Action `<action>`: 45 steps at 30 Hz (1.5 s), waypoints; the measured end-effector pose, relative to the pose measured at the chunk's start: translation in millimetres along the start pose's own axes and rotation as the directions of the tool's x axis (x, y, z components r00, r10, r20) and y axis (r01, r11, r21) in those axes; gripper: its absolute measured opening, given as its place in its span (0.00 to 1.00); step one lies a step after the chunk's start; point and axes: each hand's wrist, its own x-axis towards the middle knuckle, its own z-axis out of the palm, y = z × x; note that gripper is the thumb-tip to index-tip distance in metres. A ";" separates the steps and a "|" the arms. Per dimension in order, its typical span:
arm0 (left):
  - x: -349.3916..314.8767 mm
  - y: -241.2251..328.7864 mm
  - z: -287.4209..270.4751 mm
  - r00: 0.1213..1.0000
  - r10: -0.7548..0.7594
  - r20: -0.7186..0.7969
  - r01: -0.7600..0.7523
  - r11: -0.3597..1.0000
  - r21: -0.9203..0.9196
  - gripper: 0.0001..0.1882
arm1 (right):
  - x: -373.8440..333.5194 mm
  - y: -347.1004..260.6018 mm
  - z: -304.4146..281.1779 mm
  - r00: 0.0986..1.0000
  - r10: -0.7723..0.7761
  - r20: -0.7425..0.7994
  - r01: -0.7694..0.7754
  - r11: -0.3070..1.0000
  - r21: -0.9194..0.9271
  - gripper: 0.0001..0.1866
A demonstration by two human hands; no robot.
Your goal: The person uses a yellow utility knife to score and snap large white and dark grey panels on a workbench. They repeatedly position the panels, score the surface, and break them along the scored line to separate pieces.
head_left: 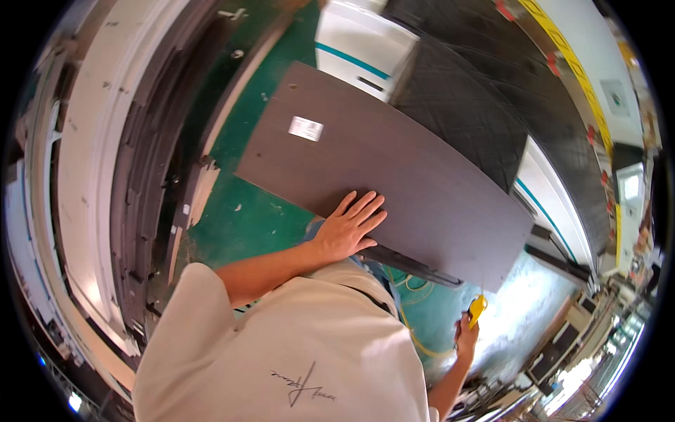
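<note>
A long dark brown panel (401,162) lies in front of me, with a white label (306,129) near its far left end. My left hand (349,228) rests flat on the panel's near edge, fingers spread. Off the panel's near right end, my right hand (465,336) is closed around a yellow air blow gun (477,309). Its thin nozzle points toward the panel corner. A yellow hose (420,344) curves from below the panel toward my right wrist.
White boxes with a teal stripe stand beyond the panel, one at the far side (362,53) and another at the right (552,197). A large black surface (464,91) stretches behind them. Stacked boards (144,176) line the left. The floor (246,218) is green.
</note>
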 end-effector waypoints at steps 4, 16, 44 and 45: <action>-33.1 -73.5 -68.7 0.971 -0.230 -0.064 0.232 0.972 0.030 0.49 | -39.4 -98.0 78.0 0.941 -0.093 0.325 0.165 0.966 -0.201 0.12; -102.4 -197.9 -120.2 0.487 -0.856 -0.173 0.578 0.465 -0.671 0.19 | -115.1 -380.5 354.8 0.361 -0.305 0.881 0.932 0.145 -0.332 0.22; 153.3 -166.3 -72.0 0.953 -0.220 -0.206 0.288 0.868 0.405 0.34 | 6.0 -359.8 213.2 0.659 -0.490 0.572 0.747 0.520 -0.415 0.20; 159.0 -159.0 -65.7 0.964 -0.186 -0.190 0.248 0.888 0.387 0.34 | 2.4 -351.3 202.0 0.751 -0.478 0.455 0.658 0.593 -0.464 0.20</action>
